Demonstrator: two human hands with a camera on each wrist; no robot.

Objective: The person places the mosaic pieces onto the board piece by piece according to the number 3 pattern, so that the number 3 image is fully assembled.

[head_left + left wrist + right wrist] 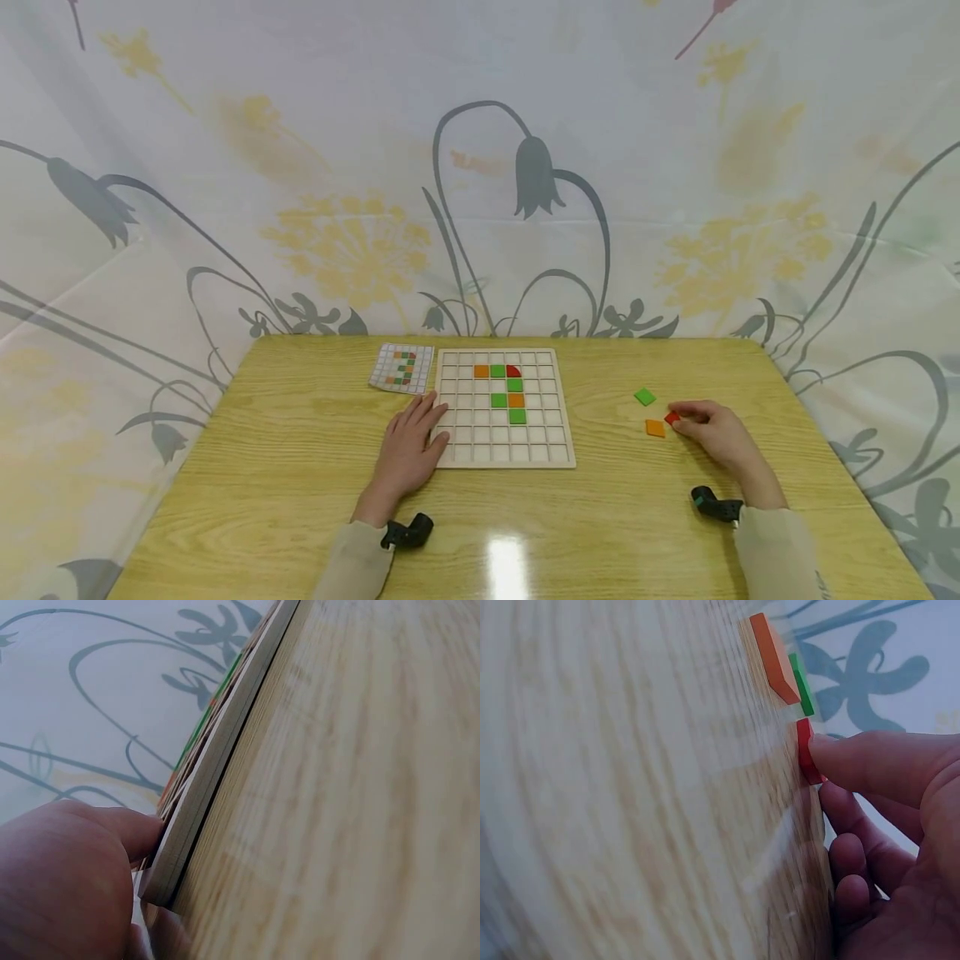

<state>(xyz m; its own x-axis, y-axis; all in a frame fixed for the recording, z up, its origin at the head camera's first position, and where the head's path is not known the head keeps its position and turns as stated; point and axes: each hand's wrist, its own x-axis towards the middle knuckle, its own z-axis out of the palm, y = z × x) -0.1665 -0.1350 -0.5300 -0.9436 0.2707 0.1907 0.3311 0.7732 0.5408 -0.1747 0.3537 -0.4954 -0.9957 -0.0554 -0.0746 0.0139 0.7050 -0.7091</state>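
My left hand (409, 446) rests on the left edge of a white grid board (468, 450), its fingers spread and fairly straight. Several green and orange tiles and a red round-cornered tile (513, 372) lie in the board's cells. To the right, my right hand (720, 435) pinches a small red tile (805, 751) between thumb and fingers, low at the table surface. Its full shape is partly hidden by the fingertips. Close by on the table lie an orange tile (655, 428) and a green tile (645, 397).
A printed pattern card (380, 377) lies at the board's upper left, showing a grid with coloured cells. The wooden table (600, 517) ends at a patterned curtain (480, 208) behind. Each wrist wears a small black camera, the left camera (408, 531) and the right camera (716, 505).
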